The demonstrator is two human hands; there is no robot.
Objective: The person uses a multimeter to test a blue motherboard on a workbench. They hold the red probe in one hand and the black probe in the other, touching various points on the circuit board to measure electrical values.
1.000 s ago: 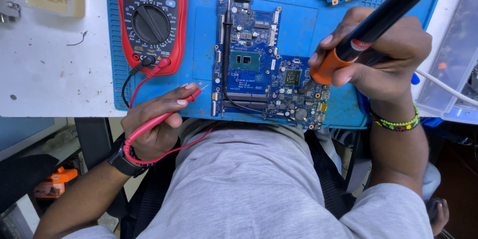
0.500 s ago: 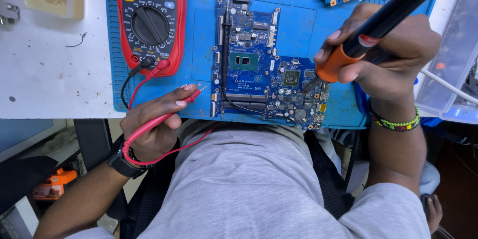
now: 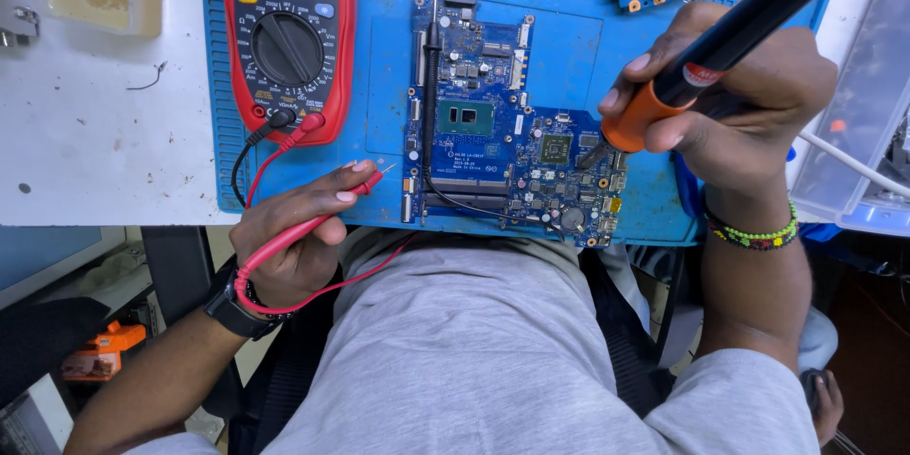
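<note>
Right hand (image 3: 735,100) is clamped on a black-and-orange soldering iron (image 3: 706,62), tip down on the blue circuit board's (image 3: 502,133) right part. Left hand (image 3: 299,237) grips a red probe (image 3: 327,213), its point just left of the board. The board lies between both hands on the blue mat (image 3: 569,43); red multimeter (image 3: 287,33) sits upper left.

Red probe (image 3: 313,225) angled toward blue circuit board (image 3: 502,133); black-orange soldering iron (image 3: 720,43) tip on board.
</note>
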